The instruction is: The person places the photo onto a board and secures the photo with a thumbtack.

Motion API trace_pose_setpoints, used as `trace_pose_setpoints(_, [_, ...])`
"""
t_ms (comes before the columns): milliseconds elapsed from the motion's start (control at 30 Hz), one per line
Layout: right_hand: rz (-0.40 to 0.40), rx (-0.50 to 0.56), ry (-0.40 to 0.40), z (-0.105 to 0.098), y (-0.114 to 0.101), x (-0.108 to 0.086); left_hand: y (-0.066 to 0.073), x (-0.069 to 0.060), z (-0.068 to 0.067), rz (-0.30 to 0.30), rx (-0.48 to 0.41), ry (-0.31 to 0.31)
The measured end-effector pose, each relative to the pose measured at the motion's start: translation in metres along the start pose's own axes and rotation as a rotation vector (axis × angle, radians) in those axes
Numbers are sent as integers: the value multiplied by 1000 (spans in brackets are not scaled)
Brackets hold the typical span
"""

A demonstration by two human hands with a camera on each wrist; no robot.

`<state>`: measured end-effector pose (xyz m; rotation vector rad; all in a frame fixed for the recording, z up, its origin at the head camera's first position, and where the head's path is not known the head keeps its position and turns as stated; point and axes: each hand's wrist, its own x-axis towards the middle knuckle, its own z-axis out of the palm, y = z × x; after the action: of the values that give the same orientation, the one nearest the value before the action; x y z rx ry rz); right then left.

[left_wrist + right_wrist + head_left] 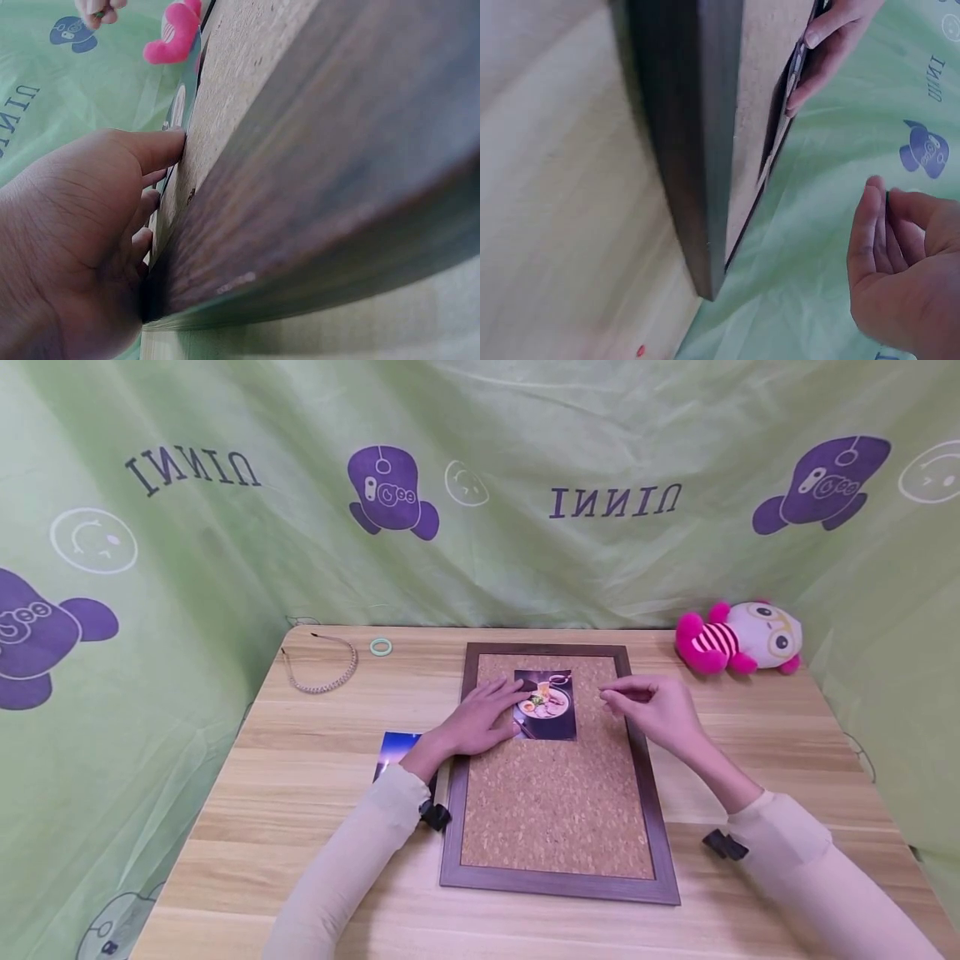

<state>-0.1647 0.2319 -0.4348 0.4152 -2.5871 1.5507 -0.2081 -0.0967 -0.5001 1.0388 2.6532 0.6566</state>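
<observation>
A framed cork board [555,802] lies on the table, a photo of a bowl of food [545,706] on its upper part. My left hand [483,718] rests on the board's left side, fingers stretched over the photo's left edge. Seen from the left wrist, the thumb [161,150] presses at the photo's edge. To the right of the photo, my right hand [660,710] is raised above the board. Its thumb and fingertips pinch a small green pin-like thing [887,196], mostly hidden between them.
Another photo [396,750], blue, lies left of the board, partly under the left forearm. A beaded headband [326,685] and a mint green ring [381,647] are at the back left. A pink and grey plush toy [738,639] lies at the back right. Green curtains [510,568] surround the table.
</observation>
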Motion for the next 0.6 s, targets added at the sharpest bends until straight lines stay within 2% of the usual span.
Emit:
trace_pose_setpoints(133, [-19,15,55,6,-4,10,0,0,0,1,-4,1])
trace_pose_setpoints(267, [-26,66,68,13,-8,20,0,0,0,2,-8,8])
trace_pose_setpoints(400, [-18,58,73,20,-12,28,1,0,-1,3,-16,11])
trace_pose_setpoints(500, [6,64,70,25,-14,35,2,0,-1,4,-20,9])
trace_pose_setpoints(600, [63,147,62,29,-15,42,2,-1,-1,-2,-18,6])
